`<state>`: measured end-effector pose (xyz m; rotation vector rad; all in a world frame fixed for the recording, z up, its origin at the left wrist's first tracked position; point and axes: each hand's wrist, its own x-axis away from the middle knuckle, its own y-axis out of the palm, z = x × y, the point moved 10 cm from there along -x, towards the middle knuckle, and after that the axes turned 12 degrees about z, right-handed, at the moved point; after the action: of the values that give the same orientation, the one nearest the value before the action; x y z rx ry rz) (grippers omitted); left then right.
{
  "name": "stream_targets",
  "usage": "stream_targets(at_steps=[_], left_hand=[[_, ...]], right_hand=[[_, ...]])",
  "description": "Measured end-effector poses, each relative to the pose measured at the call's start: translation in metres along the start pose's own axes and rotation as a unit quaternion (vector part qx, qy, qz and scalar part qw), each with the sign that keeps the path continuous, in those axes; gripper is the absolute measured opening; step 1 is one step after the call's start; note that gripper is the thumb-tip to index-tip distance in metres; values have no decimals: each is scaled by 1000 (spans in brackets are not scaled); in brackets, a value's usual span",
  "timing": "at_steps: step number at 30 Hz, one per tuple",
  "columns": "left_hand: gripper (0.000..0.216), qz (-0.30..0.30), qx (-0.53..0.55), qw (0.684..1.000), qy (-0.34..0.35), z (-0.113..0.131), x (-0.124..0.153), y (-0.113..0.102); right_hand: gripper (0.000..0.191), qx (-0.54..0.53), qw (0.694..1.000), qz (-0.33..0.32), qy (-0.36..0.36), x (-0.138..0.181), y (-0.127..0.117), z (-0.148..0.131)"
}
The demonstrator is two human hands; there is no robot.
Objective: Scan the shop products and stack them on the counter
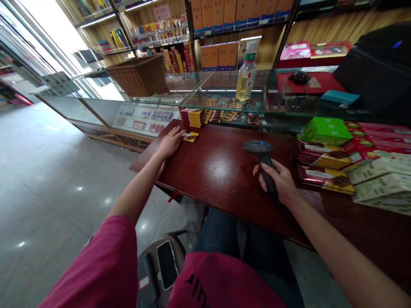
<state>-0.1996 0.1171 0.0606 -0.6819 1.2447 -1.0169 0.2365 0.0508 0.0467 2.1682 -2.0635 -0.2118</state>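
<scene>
My right hand (278, 179) is wrapped round the handle of a black barcode scanner (258, 147), held above the dark red wooden table with its head towards the far side. My left hand (171, 142) lies on the table's far left part, fingers stretched out over the left end of a flat yellow-and-brown chocolate bar (191, 137). Just behind that bar, a stack of similar chocolate bars (192, 117) stands by the glass counter. To the right of the scanner are two more piles of chocolate bars (324, 177), one behind the other.
Green boxes (327, 130), red boxes (379, 137) and pale cartons (383, 182) crowd the table's right end. A bottle (247, 75) and a wicker basket (138, 75) stand on the glass counter. A phone (167, 264) lies on a seat below the table.
</scene>
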Motion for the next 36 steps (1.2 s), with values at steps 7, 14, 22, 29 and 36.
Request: stream_targets(at_steps=[7,14,22,29,36], left_hand=[[64,-85,9,996,5,33,3,33],[65,-95,-13,995,-34,25,-29,43],[69,0,-16,1000,-23,73,-17,32],[58,-25,196,945,262,306,28,53],[63,-49,290,880,373,470,54,94]], right_hand=[[39,16,1000,-11,-2,1,3,-2],[38,8,1000,-17,-8,0,2,-1],[46,-22,999,10,-42,1,-10,-9],[48,-44,988,122,-80,46,-90,-25],[47,-3,970,213,-115,102,-163,-33]])
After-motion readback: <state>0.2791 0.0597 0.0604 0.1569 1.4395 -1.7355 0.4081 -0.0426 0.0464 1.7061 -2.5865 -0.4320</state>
